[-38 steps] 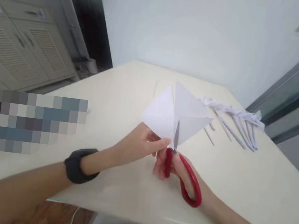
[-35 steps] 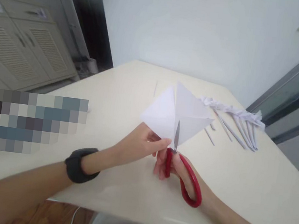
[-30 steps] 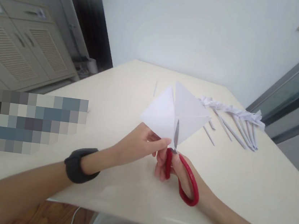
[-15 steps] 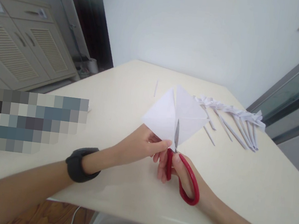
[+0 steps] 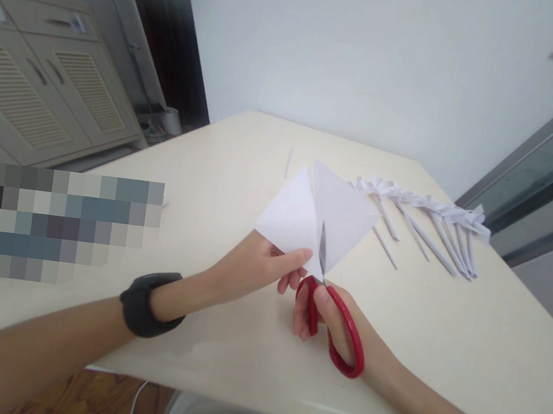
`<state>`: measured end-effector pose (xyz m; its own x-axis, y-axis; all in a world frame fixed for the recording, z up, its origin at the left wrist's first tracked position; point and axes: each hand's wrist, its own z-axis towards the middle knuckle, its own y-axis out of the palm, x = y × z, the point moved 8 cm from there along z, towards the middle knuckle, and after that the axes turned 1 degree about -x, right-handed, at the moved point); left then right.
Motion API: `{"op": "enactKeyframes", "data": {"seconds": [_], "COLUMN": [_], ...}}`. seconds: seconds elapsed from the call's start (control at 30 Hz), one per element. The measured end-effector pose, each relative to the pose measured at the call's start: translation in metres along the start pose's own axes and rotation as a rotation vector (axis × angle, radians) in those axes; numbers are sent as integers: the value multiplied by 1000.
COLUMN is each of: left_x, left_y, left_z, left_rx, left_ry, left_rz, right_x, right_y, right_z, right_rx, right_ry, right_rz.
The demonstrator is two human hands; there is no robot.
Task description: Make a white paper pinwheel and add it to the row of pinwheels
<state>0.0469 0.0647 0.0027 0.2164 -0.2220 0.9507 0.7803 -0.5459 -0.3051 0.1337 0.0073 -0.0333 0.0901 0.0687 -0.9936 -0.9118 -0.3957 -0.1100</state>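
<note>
My left hand (image 5: 274, 260) pinches the near edge of a white sheet of paper (image 5: 289, 205), thumb on top and fingers beneath. A slit splits the sheet from its far edge toward me, leaving two pointed flaps. Red-handled scissors (image 5: 348, 337) are in my right hand (image 5: 329, 311), with fingers through the loops. One blade lies over the paper close to my left thumb; the other is mostly hidden under the sheet. Both hands are close together above the near part of the table.
The cream table (image 5: 213, 226) stands against a white wall. At its right lie several rolled paper sticks with twisted, leaf-like ends (image 5: 432, 212). A thin white strip (image 5: 288, 163) lies at the back. A blurred-out patch (image 5: 62, 228) covers the left side.
The paper and my left hand have shifted slightly left. The scissors have moved a little left too, and the gap between the paper flaps looks somewhat different.
</note>
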Motion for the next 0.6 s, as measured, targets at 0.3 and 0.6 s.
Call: {"op": "enactKeyframes", "data": {"seconds": [0.3, 0.6], "left_x": [0, 2], "left_y": [2, 2], "left_z": [-3, -2], "left_rx": [8, -32], "left_ry": [-64, -48], "left_rz": [30, 69], "right_x": [-2, 0], "right_y": [0, 1], "right_z": [-1, -1], "right_rx": [19, 11], "right_ry": [21, 30], "right_rz": [-13, -3]}}
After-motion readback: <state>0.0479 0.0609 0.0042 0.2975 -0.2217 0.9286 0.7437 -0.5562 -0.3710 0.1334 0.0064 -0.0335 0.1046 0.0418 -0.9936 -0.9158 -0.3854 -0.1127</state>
